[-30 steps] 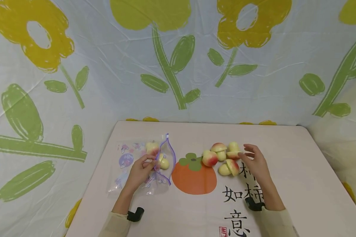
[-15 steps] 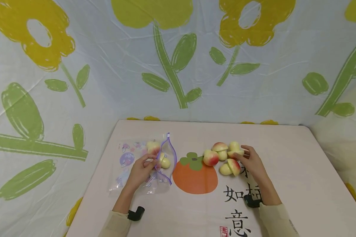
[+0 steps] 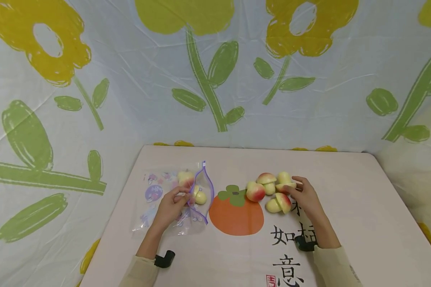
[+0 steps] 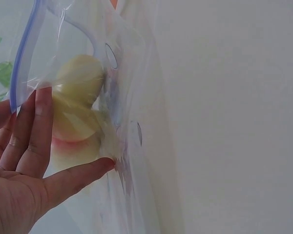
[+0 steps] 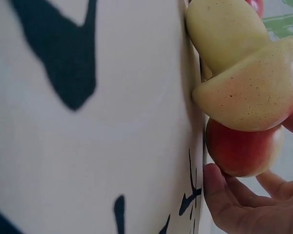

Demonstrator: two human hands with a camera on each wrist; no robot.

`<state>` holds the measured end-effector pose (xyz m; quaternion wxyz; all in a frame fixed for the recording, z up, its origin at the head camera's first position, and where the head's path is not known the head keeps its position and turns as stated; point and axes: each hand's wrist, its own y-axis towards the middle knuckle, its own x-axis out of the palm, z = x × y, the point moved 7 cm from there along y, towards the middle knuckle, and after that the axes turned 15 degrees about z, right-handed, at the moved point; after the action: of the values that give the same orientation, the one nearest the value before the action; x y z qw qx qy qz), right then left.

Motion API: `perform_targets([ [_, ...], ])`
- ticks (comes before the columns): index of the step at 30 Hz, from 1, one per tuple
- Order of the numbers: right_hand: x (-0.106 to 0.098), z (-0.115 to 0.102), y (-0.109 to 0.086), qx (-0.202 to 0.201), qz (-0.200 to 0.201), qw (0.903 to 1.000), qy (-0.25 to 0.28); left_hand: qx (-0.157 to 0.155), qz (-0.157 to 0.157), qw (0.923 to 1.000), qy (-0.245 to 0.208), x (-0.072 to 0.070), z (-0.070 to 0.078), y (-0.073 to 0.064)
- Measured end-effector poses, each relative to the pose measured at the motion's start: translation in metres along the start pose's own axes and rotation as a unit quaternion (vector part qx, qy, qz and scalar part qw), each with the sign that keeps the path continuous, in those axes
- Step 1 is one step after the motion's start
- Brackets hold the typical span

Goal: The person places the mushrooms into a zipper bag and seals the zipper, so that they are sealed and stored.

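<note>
My left hand (image 3: 172,203) holds the rim of a clear printed zip bag (image 3: 152,213), whose purple-edged mouth gapes to the right. Inside the bag, toy mushrooms (image 4: 80,73) show through the plastic in the left wrist view. At the right, my right hand (image 3: 307,197) grips the cap of a yellow-and-red toy mushroom (image 3: 283,177) that rests stem up on the table. Its red cap (image 5: 244,153) sits between thumb and fingers in the right wrist view. Another mushroom (image 3: 278,203) lies on its side just in front, partly covering the gripped one there.
Two more toy mushrooms, one upright (image 3: 267,181) and one tipped (image 3: 255,192), stand left of the right hand. The pale table mat (image 3: 237,255) bears a printed orange persimmon and black characters. A flowered cloth (image 3: 136,99) hangs behind the table.
My right hand has moved slightly left, and its fingers have come onto the cap of the rear right mushroom. The left hand and the bag stay put.
</note>
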<state>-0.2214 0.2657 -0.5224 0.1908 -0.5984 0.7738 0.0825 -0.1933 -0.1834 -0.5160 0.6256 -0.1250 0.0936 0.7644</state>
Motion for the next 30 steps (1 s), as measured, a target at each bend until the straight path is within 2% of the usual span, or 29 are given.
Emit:
perform_targets([
  [10, -0.012, -0.011, -0.008, -0.007, 0.022, 0.9997, -0.012, -0.009, 0.0, 0.9999, -0.006, -0.001, 0.001, 0.0],
  [16, -0.012, -0.032, -0.019, -0.027, 0.021, 0.9994, 0.009, -0.006, 0.0, 1.0, -0.004, 0.0, 0.001, 0.0],
  [21, -0.005, -0.054, -0.028, -0.057, 0.009, 0.9979, 0.03, 0.003, 0.002, 1.0, -0.002, 0.0, 0.002, 0.0],
  [30, 0.024, -0.077, -0.039, -0.087, -0.016, 0.9959, 0.02, 0.006, 0.004, 1.0, -0.005, 0.0, 0.002, 0.0],
])
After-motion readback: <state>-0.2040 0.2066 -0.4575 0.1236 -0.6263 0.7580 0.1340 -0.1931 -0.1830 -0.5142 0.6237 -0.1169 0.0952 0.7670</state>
